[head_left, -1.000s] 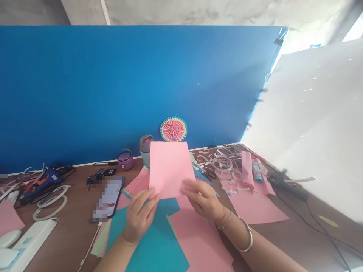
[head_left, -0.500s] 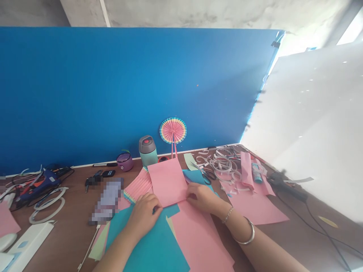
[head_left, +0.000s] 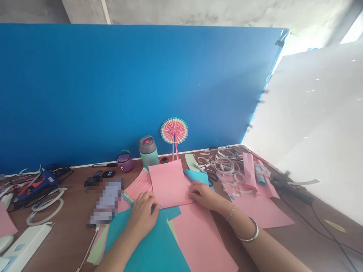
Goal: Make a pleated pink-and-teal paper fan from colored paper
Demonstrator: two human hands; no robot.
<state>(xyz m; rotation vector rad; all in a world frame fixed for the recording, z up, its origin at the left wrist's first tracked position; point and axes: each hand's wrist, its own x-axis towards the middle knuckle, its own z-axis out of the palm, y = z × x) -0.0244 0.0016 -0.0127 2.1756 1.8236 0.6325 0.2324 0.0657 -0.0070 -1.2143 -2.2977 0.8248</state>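
A folded-looking sheet of pink paper [head_left: 168, 183] stands tilted up in the middle of the desk. My right hand [head_left: 202, 193] pinches its lower right edge between thumb and fingers. At its lower left corner is my left hand [head_left: 144, 211], fingers loosely bent and thumb apart, touching or very near the edge. Beneath my left hand lies a teal sheet [head_left: 155, 245]. Another pink sheet [head_left: 201, 234] spreads under my right forearm. A pleated pink paper strip [head_left: 138, 185] with coloured edges is partly hidden behind the upright paper.
Behind stand a round paper fan [head_left: 174, 130], a teal flask [head_left: 149, 151] and a purple cup [head_left: 124, 161]. Scissors [head_left: 211, 177], paper scraps [head_left: 224, 165] and a glue stick [head_left: 259, 174] lie right. Leftward are a phone [head_left: 107, 202], a glue gun [head_left: 42, 185] and a power strip [head_left: 28, 243].
My left hand has shifted slightly left, its thumb drawing away from the paper's lower edge. My right hand keeps its hold on the right edge. The view has shifted a little.
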